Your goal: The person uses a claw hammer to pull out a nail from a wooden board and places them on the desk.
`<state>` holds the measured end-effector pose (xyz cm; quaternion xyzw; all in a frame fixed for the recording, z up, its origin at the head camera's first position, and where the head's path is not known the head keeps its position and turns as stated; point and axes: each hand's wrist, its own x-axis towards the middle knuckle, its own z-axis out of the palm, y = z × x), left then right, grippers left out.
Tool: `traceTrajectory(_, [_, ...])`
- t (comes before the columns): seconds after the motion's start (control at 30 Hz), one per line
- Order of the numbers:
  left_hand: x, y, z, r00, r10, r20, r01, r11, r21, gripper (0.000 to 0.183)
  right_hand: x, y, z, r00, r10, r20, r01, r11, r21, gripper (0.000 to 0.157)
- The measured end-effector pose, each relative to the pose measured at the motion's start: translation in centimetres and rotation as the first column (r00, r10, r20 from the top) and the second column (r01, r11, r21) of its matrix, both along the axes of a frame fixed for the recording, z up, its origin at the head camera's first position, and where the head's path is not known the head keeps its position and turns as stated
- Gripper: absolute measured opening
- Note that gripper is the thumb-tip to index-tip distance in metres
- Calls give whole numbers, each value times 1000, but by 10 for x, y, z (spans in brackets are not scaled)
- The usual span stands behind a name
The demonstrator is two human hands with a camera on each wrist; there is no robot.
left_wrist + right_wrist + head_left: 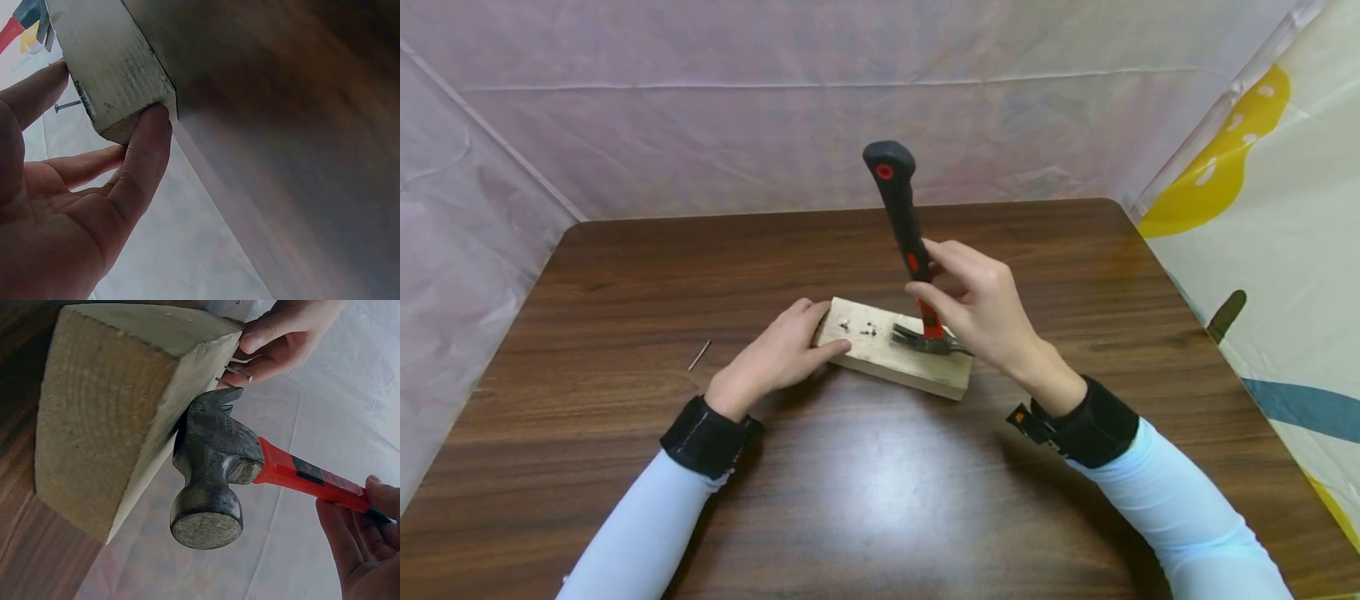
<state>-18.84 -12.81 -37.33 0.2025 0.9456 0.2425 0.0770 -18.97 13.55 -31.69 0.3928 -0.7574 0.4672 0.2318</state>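
A pale wooden block (895, 363) lies on the table. My left hand (778, 350) grips its left end, thumb on top and fingers around the end, as the left wrist view also shows. Several nails (239, 374) stick up from the block's top near that hand. The claw hammer (898, 204) has a black and red handle pointing upward. My right hand (981, 304) pinches the lower part of this handle between thumb and fingers. On the block's right half sits the steel hammer head (215, 450), its claw turned toward the nails.
A loose nail (698, 355) lies on the brown wooden table (880, 525), left of my left hand. Pale sheeting (775, 150) hangs behind the table's far edge. A patterned sheet (1285, 275) hangs at the right.
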Motion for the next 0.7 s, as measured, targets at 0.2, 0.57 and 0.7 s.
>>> traceTrajectory(0.2, [1,1,0,1000,-2,3,2,1000,-3,74,-1,-5,1,1000,15,-1,-15,1000,19,43])
traceTrajectory(0.57, [0,0,0,1000,1,5,-1,1000,-7,72,-3,-11,2,1000,16,-17,-15,999,42,43])
traceTrajectory(0.7, [-1,1,1,1000,4,12,-4,1000,-11,73,-4,-13,2,1000,7,-18,-6,998,61,41])
